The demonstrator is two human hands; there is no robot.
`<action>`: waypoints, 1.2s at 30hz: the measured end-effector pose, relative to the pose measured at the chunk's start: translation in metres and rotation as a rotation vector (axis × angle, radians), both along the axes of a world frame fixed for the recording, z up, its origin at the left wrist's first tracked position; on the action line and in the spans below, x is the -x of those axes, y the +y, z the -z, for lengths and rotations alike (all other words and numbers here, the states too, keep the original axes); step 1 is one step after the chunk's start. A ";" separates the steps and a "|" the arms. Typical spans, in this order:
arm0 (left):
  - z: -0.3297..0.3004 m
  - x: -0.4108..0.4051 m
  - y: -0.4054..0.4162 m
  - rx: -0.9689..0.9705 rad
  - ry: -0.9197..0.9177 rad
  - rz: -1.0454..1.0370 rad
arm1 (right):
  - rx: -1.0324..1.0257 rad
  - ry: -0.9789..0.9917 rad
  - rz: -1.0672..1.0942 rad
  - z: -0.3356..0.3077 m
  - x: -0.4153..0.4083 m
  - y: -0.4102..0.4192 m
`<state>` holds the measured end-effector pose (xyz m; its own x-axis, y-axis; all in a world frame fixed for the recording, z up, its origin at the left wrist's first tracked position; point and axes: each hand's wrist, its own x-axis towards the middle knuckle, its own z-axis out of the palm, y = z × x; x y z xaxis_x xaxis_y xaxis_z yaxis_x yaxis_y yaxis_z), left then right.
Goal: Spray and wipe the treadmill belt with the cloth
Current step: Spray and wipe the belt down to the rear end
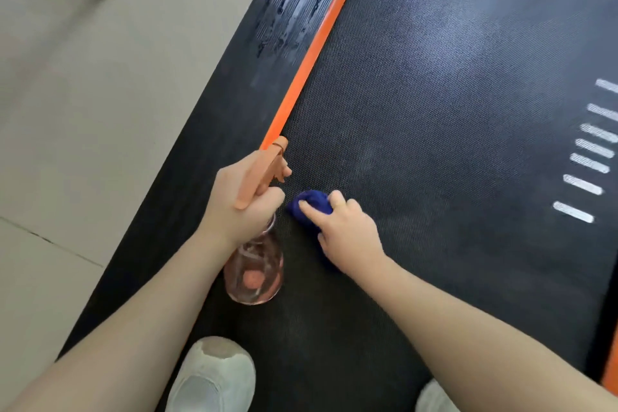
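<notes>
Your right hand (347, 231) pinches the blue cloth (312, 202) on the treadmill belt (451, 94), near its orange edge strip (321, 40). Your left hand (244, 201) grips the spray bottle (255, 271) just beside. Open belt stretches rightward toward white stripes (588, 157).

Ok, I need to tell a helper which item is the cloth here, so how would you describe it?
Start at the wide black treadmill belt with the orange strip along its left edge. Near the strip's lower end, the right hand presses a small bunched cloth against the belt. It is the only deep blue item, right beside the clear spray bottle with the orange trigger that the left hand grips.
</notes>
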<state>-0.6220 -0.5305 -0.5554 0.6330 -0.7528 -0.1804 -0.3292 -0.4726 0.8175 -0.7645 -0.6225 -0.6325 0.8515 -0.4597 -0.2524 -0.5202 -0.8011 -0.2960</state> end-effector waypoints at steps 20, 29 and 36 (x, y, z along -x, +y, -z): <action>0.001 0.028 -0.033 -0.134 0.050 0.374 | 0.030 0.232 0.137 -0.001 0.058 -0.037; 0.009 0.065 -0.073 -0.254 0.203 0.565 | -0.011 0.338 0.621 -0.011 0.117 -0.026; 0.002 0.067 -0.097 -0.154 0.449 0.585 | 0.120 0.304 0.353 -0.008 0.150 -0.047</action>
